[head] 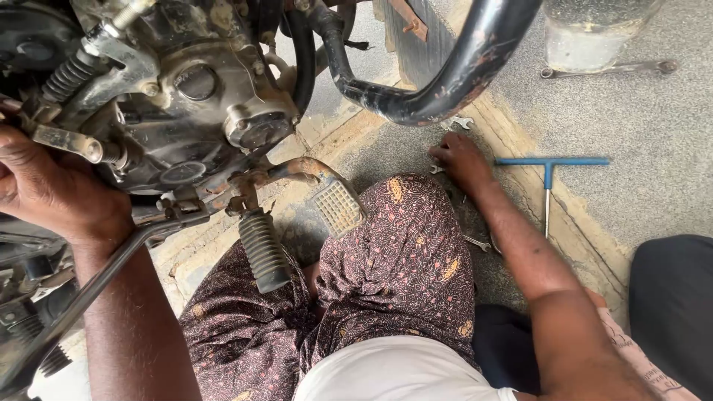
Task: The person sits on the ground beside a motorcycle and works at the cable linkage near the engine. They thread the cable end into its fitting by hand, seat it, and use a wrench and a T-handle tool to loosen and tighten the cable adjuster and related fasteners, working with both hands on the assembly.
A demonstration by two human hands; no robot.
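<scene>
Overhead, the head view looks down on a seated person beside a motorcycle engine (186, 96), a grimy cast-metal casing with round covers, bolt heads and a dull oily film.

The left hand (52, 189) rests against the left side of the casing, its fingers curled inward around a part at the frame edge; what they clamp on cannot be told. Just beside the wrist, a long, smooth steel lever (96, 278) runs diagonally down to the lower left. A ribbed black rubber footpeg (264, 252) hangs below the casing, and next to it sits a rusted brake pedal (338, 206) with a square, cross-hatched tread plate. A curved black tubular guard (445, 82), its paint chipped, arcs across the top.

The right hand (460, 160) lies palm down on the rough grey concrete floor (639, 119), fingers together and pressed on a small bright steel spanner (437, 169), only the end of which shows. A second small spanner (460, 122) lies just beyond the fingertips. A T-handle wrench (549, 174), with a blue crossbar and a thin steel shaft, lies near the forearm. A long flat ring spanner (609, 70) lies well apart, beside a clear plastic container (587, 33). Patterned maroon fabric (394, 267) covers the person's knees.
</scene>
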